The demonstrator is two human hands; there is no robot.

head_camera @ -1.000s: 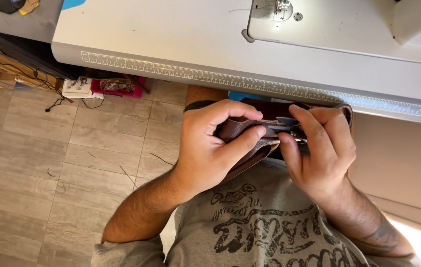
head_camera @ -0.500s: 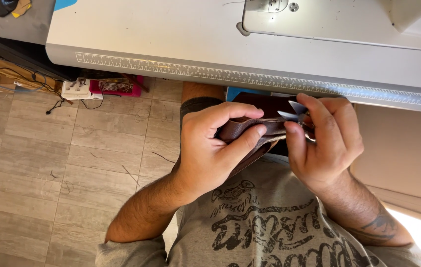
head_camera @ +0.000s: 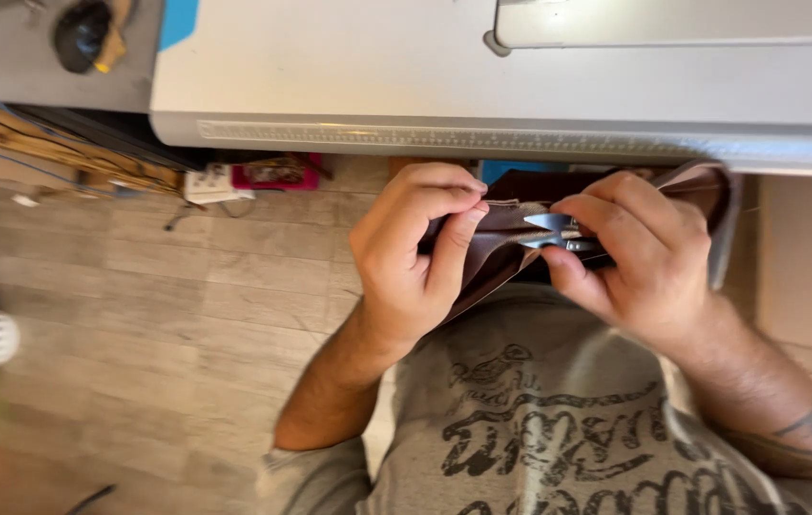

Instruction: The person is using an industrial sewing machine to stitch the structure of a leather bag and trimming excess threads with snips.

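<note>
My left hand [head_camera: 416,253] pinches a folded piece of dark brown fabric [head_camera: 492,250] at its edge, just below the table's front. My right hand [head_camera: 630,257] grips small metal thread snips [head_camera: 551,229], whose blades point left at the fabric's seam between my two hands. The rest of the brown fabric runs right behind my right hand and up toward the table edge. Much of the snips is hidden in my fingers.
A white sewing table [head_camera: 444,86] with a ruler strip [head_camera: 425,135] along its front spans the top, the sewing machine base [head_camera: 673,24] on it. A dark object [head_camera: 82,36] lies on a grey surface at top left. A power strip [head_camera: 208,183] and red box [head_camera: 274,173] sit on the wooden floor.
The view has shifted left and my hands sit closer together. The snips' blades now show at the fabric's seam; a second ago my right fingers covered them.
</note>
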